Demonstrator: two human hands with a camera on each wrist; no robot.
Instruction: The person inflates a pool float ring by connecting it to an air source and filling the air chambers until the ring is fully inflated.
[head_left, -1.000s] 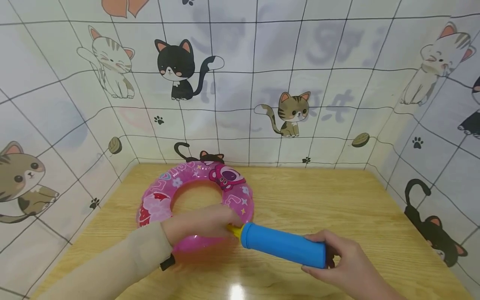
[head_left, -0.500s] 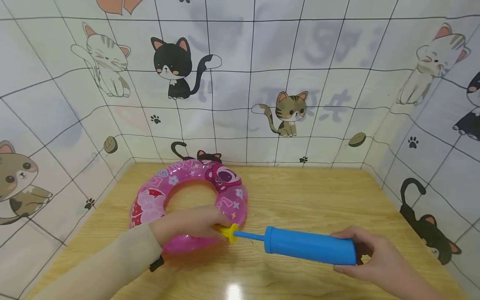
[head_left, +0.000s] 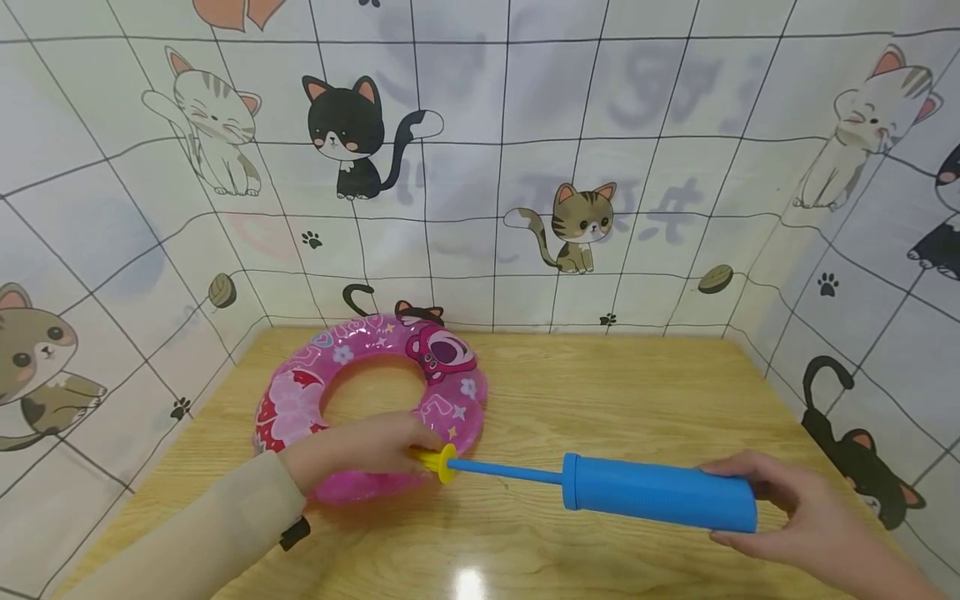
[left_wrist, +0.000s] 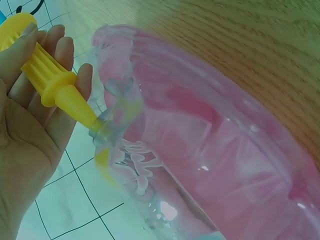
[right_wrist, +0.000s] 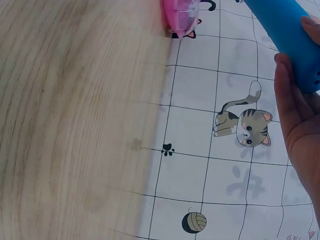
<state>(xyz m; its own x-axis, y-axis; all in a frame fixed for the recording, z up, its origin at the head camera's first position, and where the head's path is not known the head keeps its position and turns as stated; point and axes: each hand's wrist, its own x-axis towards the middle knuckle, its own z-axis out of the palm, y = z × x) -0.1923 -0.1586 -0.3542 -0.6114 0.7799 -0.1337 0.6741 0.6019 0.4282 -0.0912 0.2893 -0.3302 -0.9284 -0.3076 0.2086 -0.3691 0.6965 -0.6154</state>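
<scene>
The relation that matters here is a straight line. The pump [head_left: 660,493] lies to the right of the left fingers, its long axis running left to right across the head view and dipping a little toward the right end. A thin blue rod [head_left: 506,472] shows between the barrel and the yellow handle [left_wrist: 57,90], so the two stand well apart.

The left hand [head_left: 390,443] is at the handle end, its fingers and thumb closed around the ribbed yellow part. The handle's tapered tip meets the clear valve [left_wrist: 114,122] and appears to sit inside it. The right hand [head_left: 806,510] grips the far right end of the barrel, thumb and fingers on opposite sides.

The pink swim ring [head_left: 296,404] is on the left part of the counter [head_left: 637,400], beneath and beyond the left hand, which is much the nearer of the two.
</scene>
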